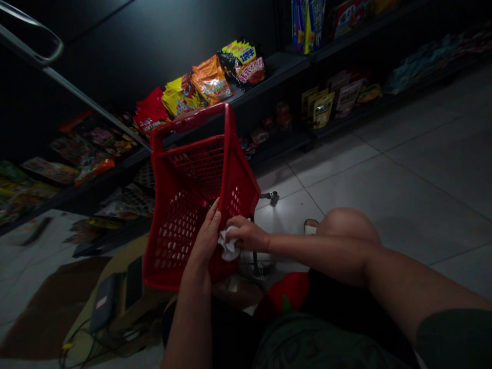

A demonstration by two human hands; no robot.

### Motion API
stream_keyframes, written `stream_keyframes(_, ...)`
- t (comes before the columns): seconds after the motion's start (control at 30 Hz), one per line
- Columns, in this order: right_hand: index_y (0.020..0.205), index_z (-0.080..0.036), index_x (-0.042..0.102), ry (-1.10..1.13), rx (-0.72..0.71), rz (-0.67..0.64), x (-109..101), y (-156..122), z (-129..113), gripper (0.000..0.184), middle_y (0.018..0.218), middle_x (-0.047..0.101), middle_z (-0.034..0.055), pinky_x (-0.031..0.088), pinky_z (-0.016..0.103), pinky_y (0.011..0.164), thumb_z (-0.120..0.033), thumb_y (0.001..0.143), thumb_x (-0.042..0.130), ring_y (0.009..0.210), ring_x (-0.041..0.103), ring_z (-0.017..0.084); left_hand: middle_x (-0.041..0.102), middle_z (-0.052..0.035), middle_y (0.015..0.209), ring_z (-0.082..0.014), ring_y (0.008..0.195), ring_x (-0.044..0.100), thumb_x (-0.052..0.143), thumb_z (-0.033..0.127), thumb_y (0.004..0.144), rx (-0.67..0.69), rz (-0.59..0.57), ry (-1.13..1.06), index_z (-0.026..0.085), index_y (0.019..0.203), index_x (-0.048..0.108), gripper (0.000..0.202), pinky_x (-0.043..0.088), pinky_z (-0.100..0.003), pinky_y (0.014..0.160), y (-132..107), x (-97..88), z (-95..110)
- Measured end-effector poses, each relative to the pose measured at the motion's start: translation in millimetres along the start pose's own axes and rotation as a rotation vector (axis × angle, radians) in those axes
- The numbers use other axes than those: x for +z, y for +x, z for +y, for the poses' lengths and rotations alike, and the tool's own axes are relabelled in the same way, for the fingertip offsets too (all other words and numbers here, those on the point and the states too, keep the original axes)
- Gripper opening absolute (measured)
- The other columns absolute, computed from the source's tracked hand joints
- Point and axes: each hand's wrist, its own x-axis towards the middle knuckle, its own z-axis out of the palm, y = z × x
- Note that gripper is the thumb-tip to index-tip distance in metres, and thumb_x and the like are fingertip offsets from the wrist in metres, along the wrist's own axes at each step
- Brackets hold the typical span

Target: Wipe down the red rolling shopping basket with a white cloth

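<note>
A red plastic shopping basket with perforated walls and a raised handle stands tilted in view before me. My left hand grips the rim of its near right wall, with the fingers straight along the edge. Pressed against the outer face of that wall is a crumpled white cloth or tissue. My right hand is closed on it, fingers curled. A small caster wheel sticks out at the basket's right side.
A dark shelf behind the basket holds orange snack packets and other bags. At lower left, a dark flat device with cables lies on a yellowish surface. A metal rod slants across the upper left. Tiled floor extends right.
</note>
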Motion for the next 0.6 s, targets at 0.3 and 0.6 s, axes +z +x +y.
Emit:
stream_keyframes(0.3,0.104,-0.018,0.064,-0.046,0.648,0.562,-24.6,50.5,59.5,0.032,0.106,0.055,0.0064,0.042,0.040,0.100,-0.010,0.074,0.056,0.106,0.051,0.022,0.038,-0.0004,0.157,-0.0167,0.145,0.032,0.041,0.046,0.097,-0.015,-0.018,-0.026,0.026,0.147,0.040,0.054,0.020,-0.035,0.123,-3.8,-2.6,-1.6)
stream_keyframes(0.6,0.085,-0.020,0.067,0.150,0.166,0.124,15.3,-3.0,11.1,0.025,0.103,0.054,0.0024,0.045,0.029,0.091,-0.004,0.066,0.063,0.100,0.054,0.018,0.038,-0.0014,0.157,-0.0171,0.144,0.034,0.040,0.045,0.097,0.012,0.009,0.028,0.025,0.147,0.041,0.054,0.021,-0.035,0.123,-4.3,-2.4,-2.1)
